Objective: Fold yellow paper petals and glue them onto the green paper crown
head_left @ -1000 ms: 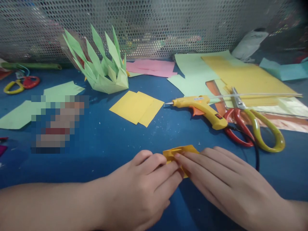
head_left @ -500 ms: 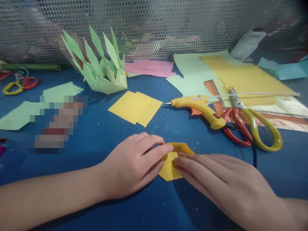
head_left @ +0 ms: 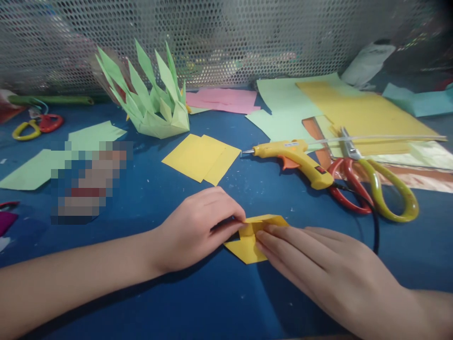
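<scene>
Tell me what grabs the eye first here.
Two bare hands meet at bottom centre on a small folded yellow paper piece: the left hand pinches its edge, the right hand presses it flat. Behind, a spiky green folded-paper crown stands by the mesh wall, and a yellow glue gun lies at right.

hidden: yellow folded paper [head_left: 247,248] partly under both hands | blurred: pixelated patch [head_left: 88,182]; cut off: orange sheets [head_left: 424,179] at right edge

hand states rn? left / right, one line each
Left hand: closed, fingertips pinching the left edge of the folded yellow paper on the blue table.
Right hand: open, fingers flat, pressing the paper down.
</scene>
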### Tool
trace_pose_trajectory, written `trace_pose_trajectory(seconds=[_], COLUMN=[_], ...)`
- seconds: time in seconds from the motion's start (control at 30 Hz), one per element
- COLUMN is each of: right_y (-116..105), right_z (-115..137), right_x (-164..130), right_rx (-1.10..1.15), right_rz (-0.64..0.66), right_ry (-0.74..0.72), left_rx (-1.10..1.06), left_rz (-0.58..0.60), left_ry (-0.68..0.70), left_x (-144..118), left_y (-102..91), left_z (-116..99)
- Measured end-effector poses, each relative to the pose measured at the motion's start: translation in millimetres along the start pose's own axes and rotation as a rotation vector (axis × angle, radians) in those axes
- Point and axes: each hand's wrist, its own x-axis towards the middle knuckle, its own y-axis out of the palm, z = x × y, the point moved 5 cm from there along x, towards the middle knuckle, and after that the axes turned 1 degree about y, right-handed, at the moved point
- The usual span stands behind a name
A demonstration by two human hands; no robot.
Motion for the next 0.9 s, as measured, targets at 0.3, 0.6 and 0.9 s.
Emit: trace_pose_trajectory(seconds=[0.3,0.6,0.9], right_y=[1.4,6.5,7.2], right_z=[-1.1,-8.6,-10.3], right_x=[-4.2,-9.5,-4.8], right_rx=[0.001,0.049,0.036], right_rz=[-0.024,0.015,-0.020], right_ry=[0.077,0.186,0.170], left_rx=[-0.066,-0.044,-0.106], left_rz=[-0.045,-0.070,0.017], left_ry=[-0.132,-0.031,0.072], left_x=[0.8,-2.4,-3.1], left_y=[-1.4,-2.8,1.0], left_z=[4.8,2.0,1.3])
